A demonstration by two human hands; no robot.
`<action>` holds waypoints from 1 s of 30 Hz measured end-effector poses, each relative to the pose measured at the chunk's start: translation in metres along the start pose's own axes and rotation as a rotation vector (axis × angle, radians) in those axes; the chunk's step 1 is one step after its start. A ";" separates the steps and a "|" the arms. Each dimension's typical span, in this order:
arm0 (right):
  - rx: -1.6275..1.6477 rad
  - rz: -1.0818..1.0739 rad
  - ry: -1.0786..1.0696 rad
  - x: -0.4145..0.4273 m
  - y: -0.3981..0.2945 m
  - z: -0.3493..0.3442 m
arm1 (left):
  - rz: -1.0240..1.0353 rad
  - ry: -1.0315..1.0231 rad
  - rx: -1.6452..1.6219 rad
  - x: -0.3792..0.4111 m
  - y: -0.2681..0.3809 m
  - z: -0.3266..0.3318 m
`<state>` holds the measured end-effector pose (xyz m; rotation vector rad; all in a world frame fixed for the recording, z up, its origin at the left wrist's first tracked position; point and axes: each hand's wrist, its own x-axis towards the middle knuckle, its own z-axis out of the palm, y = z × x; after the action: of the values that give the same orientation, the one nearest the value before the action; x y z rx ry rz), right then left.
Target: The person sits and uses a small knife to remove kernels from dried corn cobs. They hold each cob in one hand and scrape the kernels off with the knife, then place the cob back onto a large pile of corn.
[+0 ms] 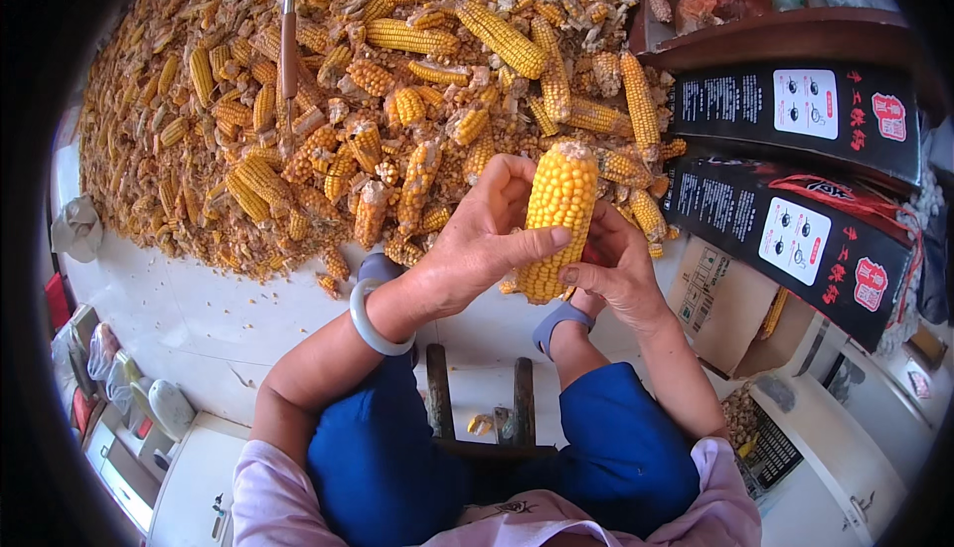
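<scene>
In front of me I hold one corn cob (560,208), covered in yellow kernels and tilted slightly from upright. My left hand (484,238) wraps it from the left, thumb laid across its front, with a pale bangle (365,320) on that wrist. From the right, my right hand (624,271) grips the lower part, its thumb near the bottom end. The palm sides of the fingers are partly hidden behind the cob. Just beyond my hands lies a large heap of corn cobs (410,111), some full and some broken or partly bare.
A metal rod with a brown handle (289,55) stands in the heap. At the right are black printed box flaps (790,111) and a cardboard box (727,293). Loose kernels dot the pale floor (201,316). Bagged items (112,361) and a white cabinet (197,465) are at left.
</scene>
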<state>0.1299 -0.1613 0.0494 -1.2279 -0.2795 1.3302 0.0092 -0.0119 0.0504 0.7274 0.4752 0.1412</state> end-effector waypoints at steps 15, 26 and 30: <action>-0.203 0.022 0.178 -0.003 0.007 0.005 | 0.191 0.083 0.398 0.003 -0.021 -0.013; -1.025 -0.356 0.293 -0.029 -0.048 0.017 | 0.212 0.134 0.682 0.006 -0.030 -0.035; -1.074 -0.399 0.230 -0.034 -0.056 0.022 | 0.163 0.147 0.606 0.004 -0.022 -0.035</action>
<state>0.1347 -0.1656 0.1178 -2.0417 -1.1000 0.6355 -0.0041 -0.0052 0.0114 1.3575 0.6066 0.2074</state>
